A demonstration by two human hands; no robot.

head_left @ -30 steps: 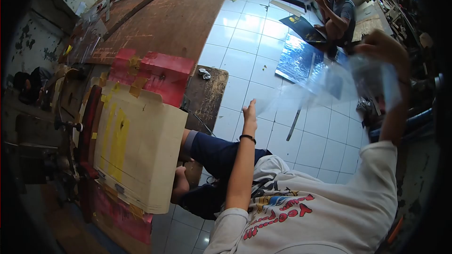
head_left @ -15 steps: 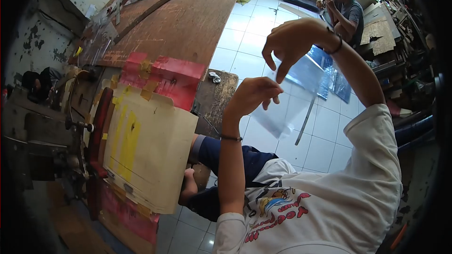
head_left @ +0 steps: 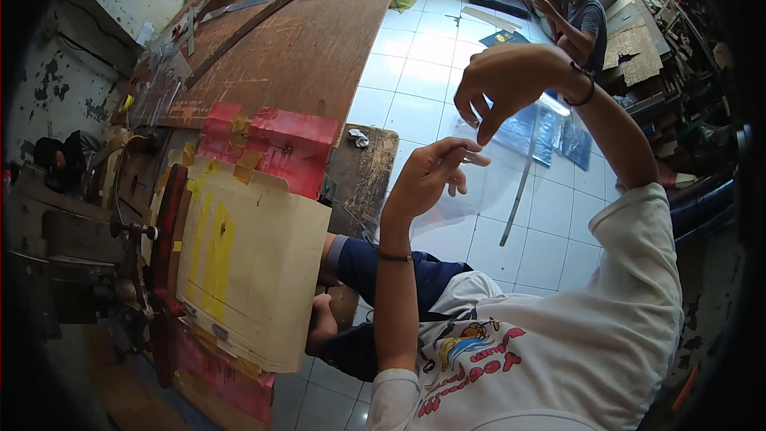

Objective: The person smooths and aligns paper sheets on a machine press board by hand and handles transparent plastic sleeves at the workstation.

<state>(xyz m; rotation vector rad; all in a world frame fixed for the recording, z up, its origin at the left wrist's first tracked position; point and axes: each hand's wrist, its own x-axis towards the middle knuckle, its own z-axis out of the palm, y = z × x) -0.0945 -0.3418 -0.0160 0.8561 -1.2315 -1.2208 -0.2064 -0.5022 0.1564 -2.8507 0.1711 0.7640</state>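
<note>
A thin, see-through plastic sheet (head_left: pixel 499 169) hangs in front of me over the tiled floor, its outline faint. My left hand (head_left: pixel 431 179) pinches its upper edge between thumb and forefinger, the other fingers loosely curled. Just above, my right hand (head_left: pixel 515 84) bends down at the wrist, thumb and finger closed on the sheet, their tips close to my left fingertips. Glare and transparency hide part of the sheet's edges.
To the left is a machine (head_left: pixel 167 263) with a cream board (head_left: pixel 247 255) and red taped sheets (head_left: pixel 291 144). Behind stands a wooden table (head_left: pixel 319 40), another person's hand at its far end. A seated person (head_left: pixel 578 20) is at the back; blue plastic packs (head_left: pixel 535 132) lie on the floor.
Both hands have shifted slightly downward in view, still together. The plastic sheet has swung and spread towards the left. Another person's hand now shows at the table's far end.
</note>
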